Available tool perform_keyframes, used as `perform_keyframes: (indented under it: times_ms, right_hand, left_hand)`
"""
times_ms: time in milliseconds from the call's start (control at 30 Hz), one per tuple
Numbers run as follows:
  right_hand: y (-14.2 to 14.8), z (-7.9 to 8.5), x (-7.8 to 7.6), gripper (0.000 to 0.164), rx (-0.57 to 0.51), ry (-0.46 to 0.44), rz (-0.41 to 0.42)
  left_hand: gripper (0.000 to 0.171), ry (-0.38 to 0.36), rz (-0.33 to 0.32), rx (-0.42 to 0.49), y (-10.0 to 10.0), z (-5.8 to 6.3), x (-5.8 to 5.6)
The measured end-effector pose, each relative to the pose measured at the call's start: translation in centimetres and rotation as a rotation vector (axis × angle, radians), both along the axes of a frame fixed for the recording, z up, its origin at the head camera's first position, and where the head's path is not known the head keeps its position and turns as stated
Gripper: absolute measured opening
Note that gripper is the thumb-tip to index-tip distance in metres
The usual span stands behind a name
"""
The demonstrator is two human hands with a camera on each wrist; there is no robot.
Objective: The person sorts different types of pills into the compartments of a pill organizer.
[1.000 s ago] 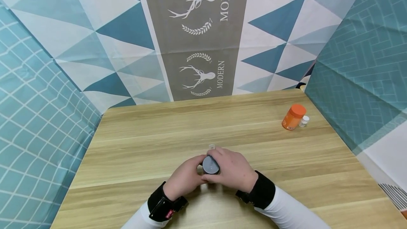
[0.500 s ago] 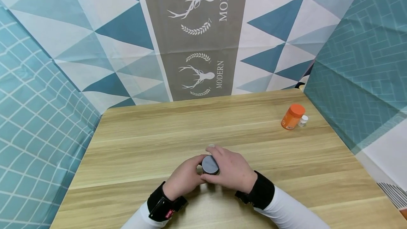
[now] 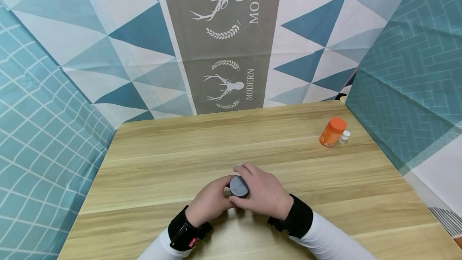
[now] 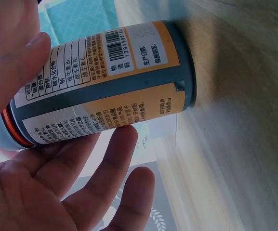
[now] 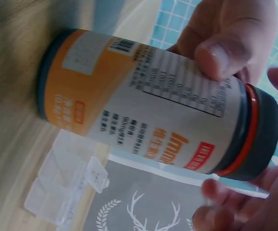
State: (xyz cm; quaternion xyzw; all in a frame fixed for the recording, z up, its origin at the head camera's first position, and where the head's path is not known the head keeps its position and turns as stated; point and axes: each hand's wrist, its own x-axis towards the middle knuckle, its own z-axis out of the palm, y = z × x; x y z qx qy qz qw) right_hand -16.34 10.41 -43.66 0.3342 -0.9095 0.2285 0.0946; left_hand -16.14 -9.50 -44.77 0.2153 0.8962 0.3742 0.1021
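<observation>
Only the head view takes in the wooden table (image 3: pixel 162 143) at large, with an orange jar (image 3: pixel 333 132) and a small white bottle (image 3: pixel 344 137) just beside each other toward the right of the frame, and a patterned cloth (image 3: pixel 231 43) filling the upper part. Only the right wrist view plainly shows a clear compartment box (image 5: pixel 57 183), one small lid raised, at the lower left. The bottle (image 4: pixel 105 82) is at lower centre in the head view, mostly hidden there by the hands; the wrist views reveal its length. It is a dark grey cylinder wrapped in a white and orange label with printed lines and a barcode, and a red-orange ring sits under its dark grey cap (image 3: pixel 239 187). Its base is close to the tabletop; I cannot tell whether they touch. The left hand (image 3: pixel 211 200) clamps the bottle near its top, thumb across the label and fingers along the opposite side, the little finger standing apart from it. The right hand (image 3: pixel 265 193) has its fingers curled round the cap, though two fingertips stand clear of the bottle at lower right in the right wrist view.
</observation>
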Motion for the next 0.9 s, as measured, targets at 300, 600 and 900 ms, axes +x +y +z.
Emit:
perform_keyframes:
  times_ms: [300, 600, 900]
  right_hand:
    - [-0.15, -0.10, -0.09, 0.053, 0.008, 0.050, 0.079]
    - [-0.22, -0.13, 0.19, 0.067, 0.033, -0.027, -0.078]
    - [-0.21, 0.07, 0.06, 0.051, -0.026, 0.124, 0.035]
  left_hand:
    - [0.053, 0.004, 0.015, -0.004, 0.02, 0.03, 0.14]
    - [0.047, 0.023, -0.007, -0.002, 0.04, -0.06, -0.03]
    - [0.047, 0.033, -0.005, -0.007, 0.18, 0.07, -0.01]
